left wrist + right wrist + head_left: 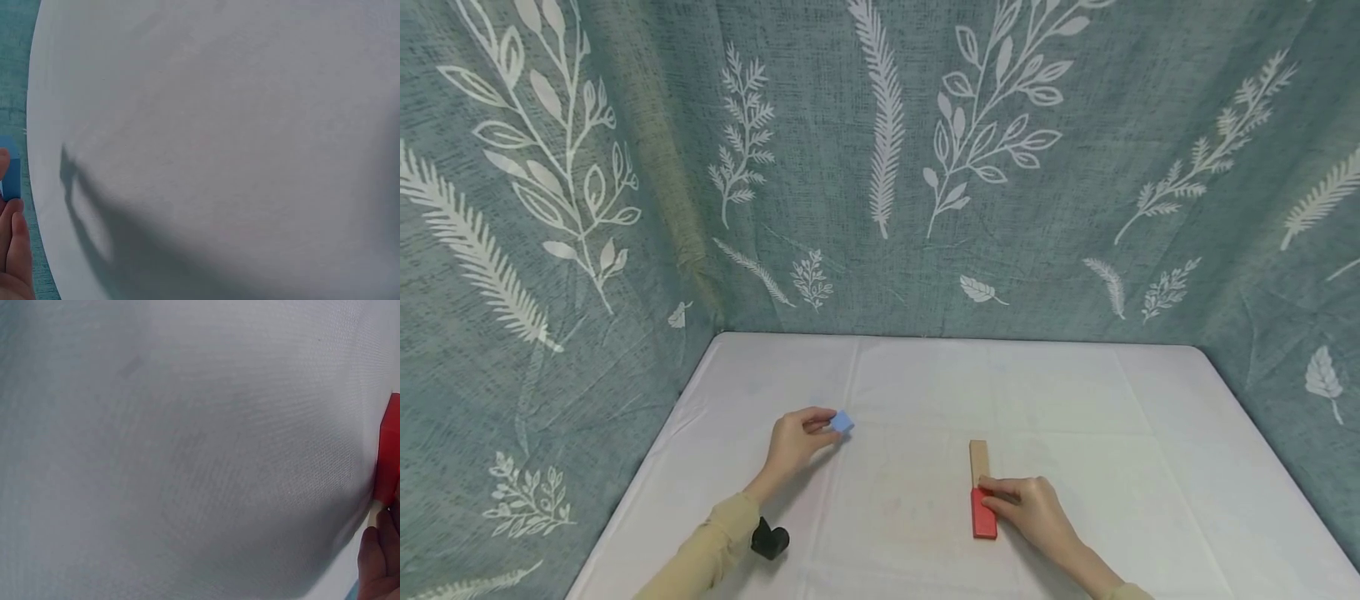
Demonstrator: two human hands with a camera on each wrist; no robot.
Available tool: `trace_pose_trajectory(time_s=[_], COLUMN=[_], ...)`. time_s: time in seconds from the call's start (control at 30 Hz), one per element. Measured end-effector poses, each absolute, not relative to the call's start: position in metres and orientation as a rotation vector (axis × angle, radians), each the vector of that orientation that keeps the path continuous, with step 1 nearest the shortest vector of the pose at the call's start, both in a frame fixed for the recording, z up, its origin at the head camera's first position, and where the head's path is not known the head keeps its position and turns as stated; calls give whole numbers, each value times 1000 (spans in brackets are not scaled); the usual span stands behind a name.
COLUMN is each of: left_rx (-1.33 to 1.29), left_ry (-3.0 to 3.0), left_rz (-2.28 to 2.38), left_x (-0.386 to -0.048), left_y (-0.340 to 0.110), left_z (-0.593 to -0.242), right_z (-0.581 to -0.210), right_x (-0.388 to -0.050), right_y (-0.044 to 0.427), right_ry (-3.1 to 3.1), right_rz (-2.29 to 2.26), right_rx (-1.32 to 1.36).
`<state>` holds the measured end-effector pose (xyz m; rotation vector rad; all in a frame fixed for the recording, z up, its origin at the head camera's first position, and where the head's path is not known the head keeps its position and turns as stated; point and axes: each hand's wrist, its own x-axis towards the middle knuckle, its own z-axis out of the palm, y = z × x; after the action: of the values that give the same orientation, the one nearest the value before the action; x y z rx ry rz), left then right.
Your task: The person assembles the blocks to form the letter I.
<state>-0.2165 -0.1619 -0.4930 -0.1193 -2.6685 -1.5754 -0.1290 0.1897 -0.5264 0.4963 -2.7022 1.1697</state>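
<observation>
In the head view my left hand pinches a small blue block between thumb and fingers, above the left part of the table. The left wrist view shows only part of this blue block and the fingertips at its left edge. My right hand holds a red block near its far end, thumb and fingers at its right side. A tan wooden block lies in line with the red one, at its far end. The right wrist view shows the red block at its right edge.
A white cloth covers the table. Green-blue curtains with white leaf prints hang behind it and along both sides. A black object shows beside the left sleeve.
</observation>
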Motion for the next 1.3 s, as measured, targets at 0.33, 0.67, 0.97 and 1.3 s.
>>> trace_pose_trajectory(time_s=[0.33,0.67,0.97,1.3], left_rx=[-218,-316,-390,-526], left_ry=[-2689,-2694,-2688,-2665], left_rz=[-1533,-1568,-1541,-1507], left_x=[-228,-240,-250,-264], left_y=[-153,-142,-130,-116], left_z=[-479,-464,-447,-435], right_z=[-527,-528,-528,-529], right_x=[-129,-129,-130,-130], right_y=[190,190,190,190], right_ry=[-2678,-2678,-2676,-2686], right_rz=[1134,1139,1121,1139], right_rx=[523,535,528,522])
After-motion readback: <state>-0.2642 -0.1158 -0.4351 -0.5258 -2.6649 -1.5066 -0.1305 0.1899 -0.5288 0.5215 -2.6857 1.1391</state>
